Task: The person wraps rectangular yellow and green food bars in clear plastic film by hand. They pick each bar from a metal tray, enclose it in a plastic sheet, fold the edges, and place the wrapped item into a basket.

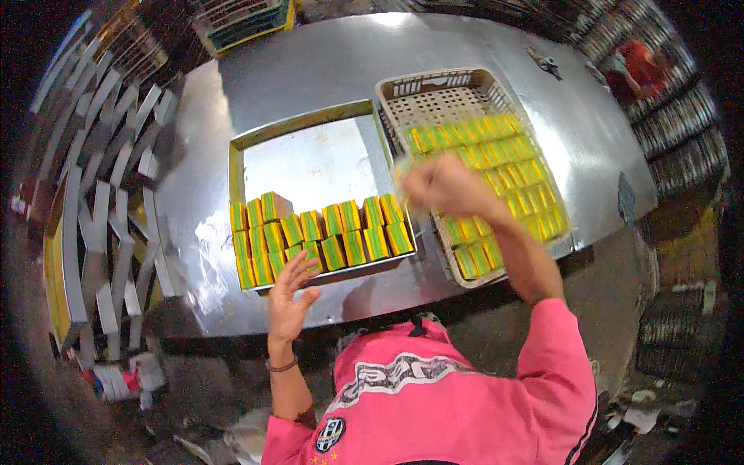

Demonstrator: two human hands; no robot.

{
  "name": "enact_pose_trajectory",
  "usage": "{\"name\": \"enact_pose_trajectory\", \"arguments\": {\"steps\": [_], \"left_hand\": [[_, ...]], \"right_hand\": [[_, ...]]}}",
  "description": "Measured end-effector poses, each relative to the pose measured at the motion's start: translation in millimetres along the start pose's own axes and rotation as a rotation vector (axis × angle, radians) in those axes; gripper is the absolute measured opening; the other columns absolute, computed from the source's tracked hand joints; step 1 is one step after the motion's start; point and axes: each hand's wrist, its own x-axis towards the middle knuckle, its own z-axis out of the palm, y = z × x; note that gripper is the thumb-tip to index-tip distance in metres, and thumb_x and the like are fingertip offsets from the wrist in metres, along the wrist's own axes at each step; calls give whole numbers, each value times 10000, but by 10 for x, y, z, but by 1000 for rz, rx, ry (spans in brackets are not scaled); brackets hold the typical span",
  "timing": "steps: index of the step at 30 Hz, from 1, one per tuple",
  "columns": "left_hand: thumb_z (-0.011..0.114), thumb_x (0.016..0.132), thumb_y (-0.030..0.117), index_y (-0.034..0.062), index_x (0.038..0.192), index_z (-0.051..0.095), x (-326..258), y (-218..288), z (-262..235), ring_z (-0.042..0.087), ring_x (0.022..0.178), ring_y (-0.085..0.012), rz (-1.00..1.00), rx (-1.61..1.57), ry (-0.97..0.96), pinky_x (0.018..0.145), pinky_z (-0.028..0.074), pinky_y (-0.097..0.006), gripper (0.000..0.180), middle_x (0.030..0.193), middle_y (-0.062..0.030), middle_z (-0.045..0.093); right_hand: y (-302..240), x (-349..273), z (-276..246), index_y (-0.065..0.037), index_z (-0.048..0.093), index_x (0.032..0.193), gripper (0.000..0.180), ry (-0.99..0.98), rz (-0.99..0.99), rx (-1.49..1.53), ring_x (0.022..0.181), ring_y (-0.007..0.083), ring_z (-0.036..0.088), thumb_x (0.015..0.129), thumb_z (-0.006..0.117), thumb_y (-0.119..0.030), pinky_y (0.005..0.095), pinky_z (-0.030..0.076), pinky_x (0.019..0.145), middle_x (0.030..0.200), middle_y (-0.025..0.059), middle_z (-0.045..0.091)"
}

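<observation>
A shallow rectangular metal tray (239,174) holds rows of green and yellow layered cake pieces (333,253) along its near side; its far part is bare metal. My left hand (290,298) is at the tray's near edge, fingers spread, close to the front row and holding nothing visible. To the right stands a pale plastic crate (383,105) with several rows of the same green and yellow pieces (535,198). Over its left side, beside the tray's right wall, my right hand (446,184) is blurred by motion. Its fingers are curled, and whether they hold anything is unclear.
Both containers rest on a shiny metal table (302,70). Stacked metal trays or frames (116,217) rise at the left. A small dark tool-like object (545,63) lies at the far right, a red thing (639,70) beyond it. Dark stacks (686,124) line the right side.
</observation>
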Motion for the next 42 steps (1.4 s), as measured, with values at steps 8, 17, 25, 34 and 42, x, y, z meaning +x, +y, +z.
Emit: {"name": "enact_pose_trajectory", "arguments": {"steps": [8, 17, 25, 34, 42], "left_hand": [[775, 937, 243, -6, 1496, 465, -834, -277, 67, 660, 1148, -237, -156, 72, 492, 990, 511, -364, 686, 1317, -167, 652], [717, 981, 225, 1, 1463, 507, -1189, -305, 228, 660, 1136, -226, -291, 100, 636, 987, 518, -347, 571, 1307, -159, 656], [696, 975, 144, -3, 1428, 546, -1389, -375, 16, 646, 1141, -210, -277, 140, 714, 992, 512, -337, 499, 1293, -158, 668], [747, 918, 192, -20, 1214, 711, -1048, -760, -1261, 728, 1053, -247, -260, 537, 832, 923, 556, -358, 366, 1129, -195, 754], [775, 872, 271, 51, 1103, 773, 174, -1170, -2981, 658, 1110, -366, -233, 1065, 895, 982, 509, -450, 318, 1161, -172, 718]], "right_hand": [[1433, 1645, -1004, -27, 749, 769, 454, 200, 117, -243, 572, 242, 660, 970, 578, -396, 427, 532, 606, 669, 159, 690], [2254, 2317, -216, -11, 685, 717, 355, -171, 336, -146, 655, 277, 678, 901, 620, -308, 445, 547, 569, 682, 138, 664], [2145, 2330, -172, -30, 758, 990, 448, -253, 441, 49, 648, 225, 630, 978, 589, -445, 460, 529, 542, 750, 75, 668], [1522, 1623, -529, 2, 722, 1013, 526, 266, 124, -222, 743, 168, 595, 1054, 531, -487, 352, 480, 717, 817, 68, 683], [1075, 70, 592, -38, 551, 1462, 442, 276, 109, -105, 984, 172, 647, 1031, 613, -114, 323, 500, 942, 1097, 74, 695]]}}
